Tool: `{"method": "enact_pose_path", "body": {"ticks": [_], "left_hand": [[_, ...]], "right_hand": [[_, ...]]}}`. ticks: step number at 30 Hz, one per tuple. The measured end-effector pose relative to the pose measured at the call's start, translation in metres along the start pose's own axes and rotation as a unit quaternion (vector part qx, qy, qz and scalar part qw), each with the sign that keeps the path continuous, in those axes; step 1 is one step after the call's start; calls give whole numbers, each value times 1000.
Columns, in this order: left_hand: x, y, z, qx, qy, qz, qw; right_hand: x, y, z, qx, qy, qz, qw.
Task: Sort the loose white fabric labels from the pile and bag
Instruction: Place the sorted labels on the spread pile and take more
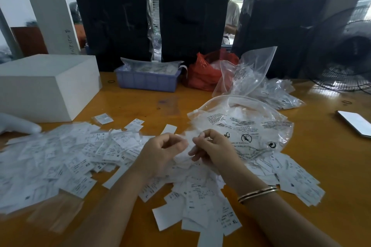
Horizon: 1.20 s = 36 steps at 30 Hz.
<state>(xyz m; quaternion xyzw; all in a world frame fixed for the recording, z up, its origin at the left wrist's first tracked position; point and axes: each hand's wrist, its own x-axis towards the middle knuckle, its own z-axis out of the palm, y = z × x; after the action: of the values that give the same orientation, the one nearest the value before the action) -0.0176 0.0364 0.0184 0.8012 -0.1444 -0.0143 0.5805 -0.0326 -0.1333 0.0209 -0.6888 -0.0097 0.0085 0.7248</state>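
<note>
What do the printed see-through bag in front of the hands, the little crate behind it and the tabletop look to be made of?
The bag looks like thin clear plastic film: glossy, crinkled, with labels showing through it. The crate seems to be rigid moulded plastic, lavender-blue and matte, with ribbed walls. The tabletop looks like varnished wood or a wood-look laminate: orange-brown and glossy enough to mirror light. Which of the two, I cannot tell.

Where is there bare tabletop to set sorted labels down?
Bare wood lies between the white box, blue tray and clear bag, and right of that bag toward the phone. Loose labels crowd the left and centre.
</note>
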Motion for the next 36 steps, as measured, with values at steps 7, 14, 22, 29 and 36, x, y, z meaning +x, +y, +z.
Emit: {"method": "enact_pose_path", "body": {"ticks": [7,14,22,29,36], "left_hand": [[7,-6,-1,-82,147,-32,985],[6,-5,-4,-51,227,-27,972],[6,-6,-5,-4,204,16,979],[0,-3,4,109,138,156,972],[-1,0,9,126,119,201,964]], "right_hand": [[-2,5,1,-211,27,-75,974],[-5,21,-1,-623,-30,-240,744],[-10,17,2,-480,49,-255,838],[-12,14,-5,-191,144,-178,954],[-20,8,1,2,88,-185,979]]}}
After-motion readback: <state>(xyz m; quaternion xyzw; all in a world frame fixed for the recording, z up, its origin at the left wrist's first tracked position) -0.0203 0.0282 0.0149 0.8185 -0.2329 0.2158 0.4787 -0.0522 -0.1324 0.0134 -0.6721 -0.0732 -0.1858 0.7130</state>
